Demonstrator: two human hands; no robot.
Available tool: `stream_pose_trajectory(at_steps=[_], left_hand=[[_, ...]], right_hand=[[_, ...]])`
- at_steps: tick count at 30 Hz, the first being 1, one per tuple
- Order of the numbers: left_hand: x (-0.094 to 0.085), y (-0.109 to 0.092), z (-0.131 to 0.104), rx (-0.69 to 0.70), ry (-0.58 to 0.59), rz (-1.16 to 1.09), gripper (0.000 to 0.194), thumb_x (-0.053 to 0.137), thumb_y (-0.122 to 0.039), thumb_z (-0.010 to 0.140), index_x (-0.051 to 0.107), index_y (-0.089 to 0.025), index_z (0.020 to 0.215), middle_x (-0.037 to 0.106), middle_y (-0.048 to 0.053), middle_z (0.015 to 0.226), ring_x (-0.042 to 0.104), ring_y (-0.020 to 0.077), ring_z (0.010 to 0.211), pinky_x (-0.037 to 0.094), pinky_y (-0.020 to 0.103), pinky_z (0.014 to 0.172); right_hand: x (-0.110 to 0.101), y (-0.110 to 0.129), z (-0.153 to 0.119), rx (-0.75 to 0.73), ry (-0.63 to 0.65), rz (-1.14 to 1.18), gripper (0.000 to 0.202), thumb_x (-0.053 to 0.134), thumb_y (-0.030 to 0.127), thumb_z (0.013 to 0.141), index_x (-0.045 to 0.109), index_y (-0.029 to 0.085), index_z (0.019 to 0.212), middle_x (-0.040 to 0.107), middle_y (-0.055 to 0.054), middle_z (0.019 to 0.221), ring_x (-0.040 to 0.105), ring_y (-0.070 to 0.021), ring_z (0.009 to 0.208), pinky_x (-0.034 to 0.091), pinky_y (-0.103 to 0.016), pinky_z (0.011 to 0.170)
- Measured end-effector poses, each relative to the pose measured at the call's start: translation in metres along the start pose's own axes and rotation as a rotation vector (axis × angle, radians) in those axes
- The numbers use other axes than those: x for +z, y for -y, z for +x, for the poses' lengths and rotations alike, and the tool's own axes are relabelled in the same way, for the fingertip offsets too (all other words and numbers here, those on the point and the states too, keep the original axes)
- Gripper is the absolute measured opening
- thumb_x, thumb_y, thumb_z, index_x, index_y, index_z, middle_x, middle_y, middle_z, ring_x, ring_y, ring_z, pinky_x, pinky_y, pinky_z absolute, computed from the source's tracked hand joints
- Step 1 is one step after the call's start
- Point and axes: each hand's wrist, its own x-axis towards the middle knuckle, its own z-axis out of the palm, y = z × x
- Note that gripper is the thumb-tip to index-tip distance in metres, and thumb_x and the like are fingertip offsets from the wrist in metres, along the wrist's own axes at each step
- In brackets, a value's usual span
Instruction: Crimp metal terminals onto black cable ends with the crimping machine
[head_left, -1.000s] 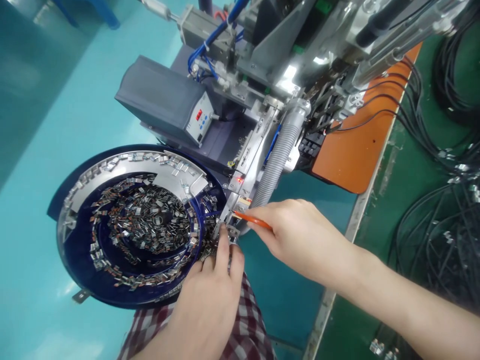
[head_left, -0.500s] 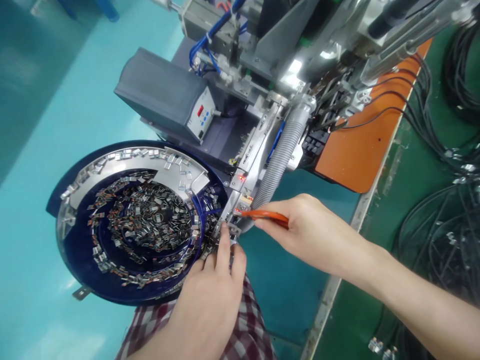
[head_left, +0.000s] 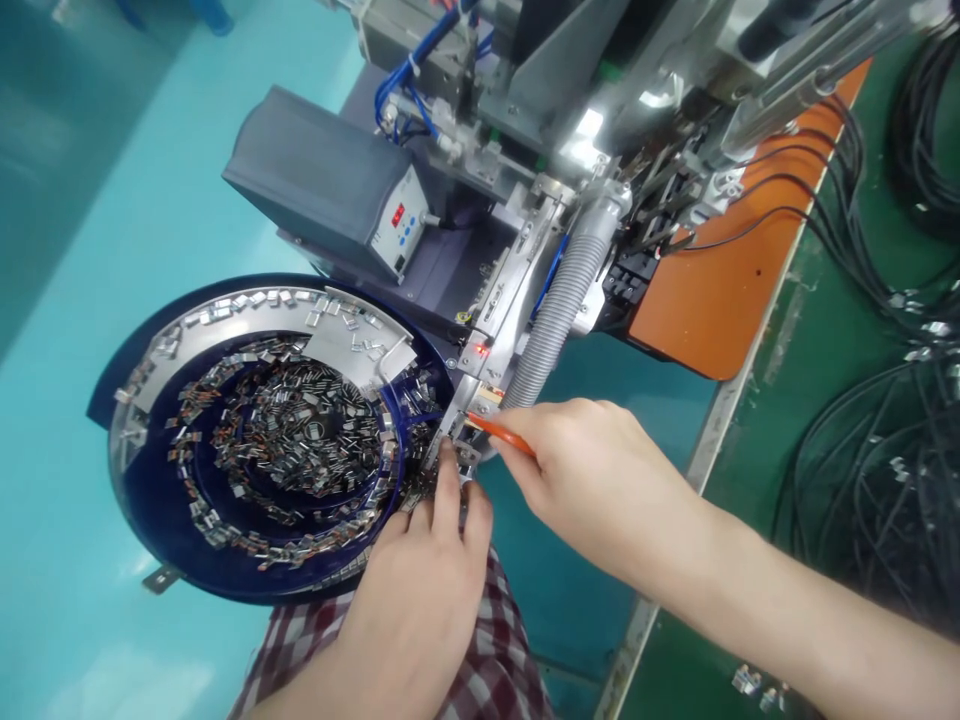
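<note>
My right hand (head_left: 592, 460) pinches orange tweezers (head_left: 506, 434), their tip at the metal feed track (head_left: 471, 388) beside the bowl. My left hand (head_left: 427, 590) lies by the lower end of that track, index finger stretched out with its tip touching it. The other fingers are bent and partly hidden, and I see nothing held in them. Left of the hands, the dark blue feeder bowl (head_left: 150, 500) holds many small metal parts (head_left: 315, 425), some lined up along its spiral ledges. Whatever lies right under the tweezers' tip is too small to make out.
A grey controller box (head_left: 322, 180) with a red display stands behind the bowl. A ribbed grey hose (head_left: 559, 310) runs beside the track. Machinery fills the top, above an orange board (head_left: 697, 300). Black cables (head_left: 870, 480) lie coiled at the right.
My right hand has moved left and slightly down, bringing the tweezers' tip onto the track. My left hand stays in nearly the same place.
</note>
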Motion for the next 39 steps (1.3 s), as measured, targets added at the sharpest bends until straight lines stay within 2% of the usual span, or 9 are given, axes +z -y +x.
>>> stream_pose_trajectory(at_steps=[3,10,14,21,26,29,35,39], left_hand=[[0.001,-0.001,0.001,0.001,-0.006,0.018,0.049,0.053,0.003,0.059,0.066,-0.007,0.106,0.049,0.034,0.13,0.069,0.0252,0.069,0.056,0.036,0.058],[-0.002,-0.001,-0.002,-0.009,0.024,0.017,0.048,0.059,0.001,0.061,0.066,-0.011,0.107,0.048,0.032,0.132,0.069,0.0265,0.072,0.056,0.036,0.058],[-0.001,0.001,-0.003,-0.007,0.031,0.013,0.044,0.061,-0.003,0.065,0.066,-0.012,0.108,0.044,0.031,0.137,0.069,0.0249,0.069,0.056,0.036,0.056],[0.001,0.004,0.004,-0.016,0.069,0.023,0.041,0.057,-0.003,0.069,0.064,-0.011,0.109,0.041,0.027,0.141,0.068,0.021,0.064,0.056,0.033,0.053],[-0.001,0.002,0.002,-0.029,0.01,0.061,0.042,0.058,-0.003,0.068,0.065,-0.01,0.109,0.052,0.025,0.133,0.067,0.0202,0.062,0.056,0.032,0.053],[-0.004,0.001,0.0,-0.026,0.018,0.064,0.044,0.057,-0.001,0.067,0.065,-0.01,0.109,0.055,0.025,0.129,0.068,0.0213,0.065,0.056,0.032,0.055],[-0.003,0.0,0.001,-0.011,0.053,0.039,0.045,0.058,-0.002,0.066,0.065,-0.009,0.11,0.048,0.028,0.134,0.068,0.0231,0.071,0.057,0.034,0.057],[-0.003,0.0,0.003,-0.009,0.081,0.028,0.047,0.055,0.002,0.065,0.065,-0.009,0.109,0.046,0.027,0.137,0.068,0.0214,0.07,0.057,0.034,0.057]], right_hand=[[-0.002,-0.002,0.0,-0.012,0.035,0.022,0.018,0.052,0.016,0.086,0.062,0.018,0.071,0.06,0.0,0.058,0.052,-0.0132,0.051,0.027,-0.026,0.049],[-0.004,-0.01,0.001,-0.008,0.027,0.154,0.029,0.049,0.02,0.09,0.052,0.018,0.061,0.044,0.004,0.051,0.03,-0.0082,0.044,0.022,-0.025,0.047],[-0.006,-0.014,0.002,0.005,0.033,0.241,0.029,0.053,0.016,0.086,0.048,0.018,0.058,0.038,0.006,0.049,0.022,-0.0077,0.045,0.021,-0.025,0.047],[-0.01,-0.019,0.006,0.0,0.052,0.363,0.03,0.051,0.014,0.086,0.052,0.017,0.056,0.04,0.007,0.048,0.026,-0.0071,0.045,0.023,-0.025,0.047],[-0.011,-0.018,0.005,0.024,0.051,0.378,0.029,0.053,0.014,0.085,0.053,0.018,0.056,0.038,0.007,0.047,0.026,-0.0065,0.043,0.023,-0.024,0.045],[-0.01,-0.019,0.005,0.053,0.065,0.403,0.03,0.052,0.016,0.086,0.055,0.019,0.057,0.039,0.007,0.046,0.029,-0.0068,0.042,0.024,-0.024,0.043],[-0.01,-0.022,0.003,0.061,0.179,0.502,0.031,0.049,0.025,0.09,0.059,0.018,0.061,0.051,0.005,0.051,0.039,-0.0069,0.041,0.024,-0.023,0.038],[-0.01,-0.02,0.001,0.071,0.107,0.425,0.027,0.049,0.023,0.09,0.061,0.02,0.065,0.05,0.006,0.049,0.038,-0.0076,0.041,0.026,-0.024,0.04]])
